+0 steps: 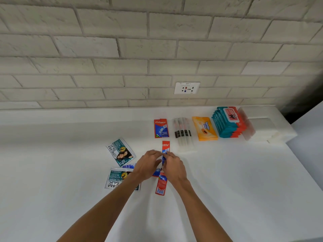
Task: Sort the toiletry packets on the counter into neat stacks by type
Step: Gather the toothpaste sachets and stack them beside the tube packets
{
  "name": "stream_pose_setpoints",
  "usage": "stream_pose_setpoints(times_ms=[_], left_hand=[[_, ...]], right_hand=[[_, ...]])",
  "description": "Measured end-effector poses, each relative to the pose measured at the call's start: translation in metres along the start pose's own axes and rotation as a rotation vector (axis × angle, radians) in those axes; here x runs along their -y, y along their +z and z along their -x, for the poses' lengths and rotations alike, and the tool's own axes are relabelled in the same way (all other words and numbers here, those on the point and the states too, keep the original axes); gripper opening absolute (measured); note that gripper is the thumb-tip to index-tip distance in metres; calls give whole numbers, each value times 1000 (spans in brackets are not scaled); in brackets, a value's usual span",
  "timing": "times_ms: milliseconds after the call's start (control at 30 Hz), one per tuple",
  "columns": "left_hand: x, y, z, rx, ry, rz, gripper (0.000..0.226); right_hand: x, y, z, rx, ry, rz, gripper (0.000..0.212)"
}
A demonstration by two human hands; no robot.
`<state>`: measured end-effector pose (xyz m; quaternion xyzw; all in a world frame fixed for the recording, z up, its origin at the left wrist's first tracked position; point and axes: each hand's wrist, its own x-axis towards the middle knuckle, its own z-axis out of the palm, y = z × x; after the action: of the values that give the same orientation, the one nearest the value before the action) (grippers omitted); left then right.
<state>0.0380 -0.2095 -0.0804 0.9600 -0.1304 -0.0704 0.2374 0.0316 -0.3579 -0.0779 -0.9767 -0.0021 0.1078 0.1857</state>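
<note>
My left hand (148, 165) and my right hand (173, 167) meet over the middle of the white counter (227, 180), both pinching a red and blue Colgate strip of sachets (165, 145) that runs from above the fingers to a lower end (161, 186) below them. Another Colgate sachet (161, 128) lies flat further back. Two teal Cream Silk sachets lie at the left, one (119, 151) angled, the other (116, 178) partly under my left wrist. A blue packet (128, 166) peeks out between them.
Along the back right stand a row of clear wrapped toothbrushes (183, 134), an orange Tender Love wipes pack (204, 128), a teal and red stack of wipes packs (227, 122) and a clear-wrapped white bundle (258, 126). A wall socket (187, 88) sits in the brick wall.
</note>
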Motion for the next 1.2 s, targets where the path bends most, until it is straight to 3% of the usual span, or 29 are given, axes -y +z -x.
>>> stream_pose_setpoints(times_ms=[267,433,867,1100,1200], left_hand=[[-12,0,5,0,-110,33,45],[-16,-2,1,-28,-163,94,40],[-12,-12,-13,-157,-288,274,30],[-7,-16,-24,-139,-322,349,22],[-3,-16,-34,-110,-393,485,18]], right_hand=[[-3,-3,9,-78,62,-16,46],[10,-9,1,-105,160,-21,63],[19,-21,-31,17,416,-302,65],[5,-17,-27,-42,313,-454,27],[3,-22,-27,-91,312,-585,22]])
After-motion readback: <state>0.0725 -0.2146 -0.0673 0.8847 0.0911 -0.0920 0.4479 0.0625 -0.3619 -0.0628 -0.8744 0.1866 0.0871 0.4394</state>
